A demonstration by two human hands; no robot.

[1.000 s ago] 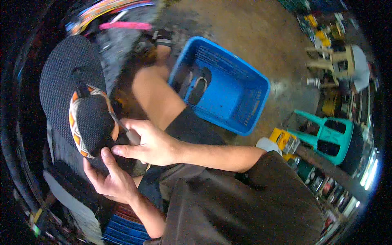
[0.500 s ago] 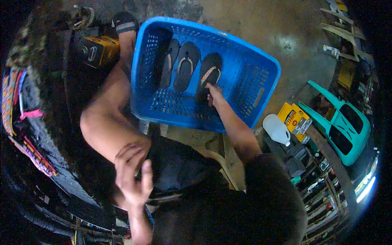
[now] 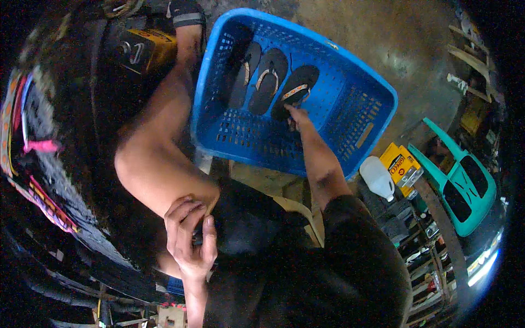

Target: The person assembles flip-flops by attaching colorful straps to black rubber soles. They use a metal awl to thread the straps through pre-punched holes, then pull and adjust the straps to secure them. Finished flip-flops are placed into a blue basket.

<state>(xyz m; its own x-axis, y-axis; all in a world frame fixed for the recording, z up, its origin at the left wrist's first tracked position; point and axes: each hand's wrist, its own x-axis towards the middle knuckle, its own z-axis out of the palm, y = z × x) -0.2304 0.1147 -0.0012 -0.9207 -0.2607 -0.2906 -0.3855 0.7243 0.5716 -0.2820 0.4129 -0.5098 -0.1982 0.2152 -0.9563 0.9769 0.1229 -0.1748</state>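
A blue plastic basket (image 3: 350,57) with slotted walls stands in front of me. Inside it lie dark flip-flops with pale patterned straps: one against the left wall (image 3: 239,90), another beside it (image 3: 265,90), and a third further right (image 3: 302,81). My right hand (image 3: 296,117) reaches over the near wall, fingers closed at the heel end of this third flip-flop; part of the grip is hidden. Over my bare thigh, my left hand (image 3: 191,238) is loosely bent, thumb apart from the fingers, with nothing visible in it.
Right of the basket are a white plastic jug (image 3: 376,177), a yellow package (image 3: 398,163) and a green plastic chair (image 3: 465,188). A yellow and black box (image 3: 150,49) sits beyond my left leg. Colourful straps (image 3: 41,202) lie at far left.
The whole view has shifted, so the basket appears further right and higher. The third flip-flop leans more to the right under my right hand. My left fingers have curled in more.
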